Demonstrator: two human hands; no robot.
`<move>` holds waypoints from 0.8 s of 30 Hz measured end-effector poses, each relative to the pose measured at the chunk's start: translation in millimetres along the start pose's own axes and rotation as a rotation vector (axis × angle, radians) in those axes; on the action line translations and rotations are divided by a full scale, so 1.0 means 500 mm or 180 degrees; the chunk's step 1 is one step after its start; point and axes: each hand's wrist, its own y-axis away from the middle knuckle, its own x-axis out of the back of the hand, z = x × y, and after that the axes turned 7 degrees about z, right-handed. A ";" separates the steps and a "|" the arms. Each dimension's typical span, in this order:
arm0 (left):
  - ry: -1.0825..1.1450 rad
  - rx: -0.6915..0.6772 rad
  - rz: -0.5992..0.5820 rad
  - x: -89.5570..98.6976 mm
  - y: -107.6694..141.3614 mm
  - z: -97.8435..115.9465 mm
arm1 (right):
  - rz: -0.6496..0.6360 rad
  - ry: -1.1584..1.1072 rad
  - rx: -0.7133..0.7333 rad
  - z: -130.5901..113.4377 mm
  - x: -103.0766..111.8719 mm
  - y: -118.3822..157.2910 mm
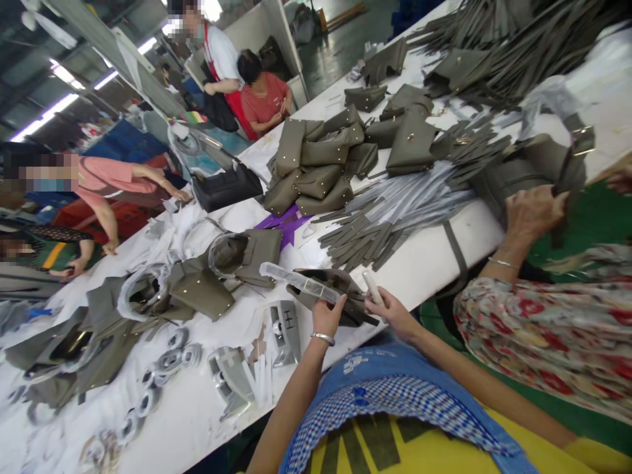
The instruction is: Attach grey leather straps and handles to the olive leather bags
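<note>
My left hand (327, 319) is closed on a long strip in clear plastic (301, 282), which points away to the upper left. In my right hand (392, 316), the fingers grip a short white stick-like piece (372, 288); its exact kind is unclear. Beneath and between both hands, an olive bag (353, 289) lies near the table's edge, partly covered by the strip and my hands. Just left of my left hand are grey-green panels with metal fittings (286, 336) and narrow white strips (263, 378).
Olive bags (316, 161) are heaped on the white table (429, 253), beside wrapped straps (395, 214). Small plastic-wrapped rolls (170, 361) lie left. At my right, a co-worker's hand (533, 210) holds a bag (518, 171). Other people work across the table.
</note>
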 end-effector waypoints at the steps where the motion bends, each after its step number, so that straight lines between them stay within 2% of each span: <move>1: 0.0014 0.0017 0.0026 0.001 -0.002 0.002 | -0.0026 0.0148 0.0062 -0.001 -0.004 0.006; 8: 0.0060 0.0091 -0.0022 0.012 -0.001 0.018 | 0.0099 0.1722 0.0545 0.030 -0.029 -0.009; 15: -0.0132 0.0230 0.0092 0.003 0.011 0.006 | 0.0271 0.2285 0.0583 0.029 -0.044 -0.016; 18: -0.0023 0.0235 0.0136 -0.001 0.016 0.004 | 0.0321 0.2250 0.0461 0.030 -0.041 -0.013; 24: 0.0338 -0.0161 -0.0064 -0.012 0.033 -0.004 | 0.0198 0.1263 0.0382 0.041 -0.034 -0.019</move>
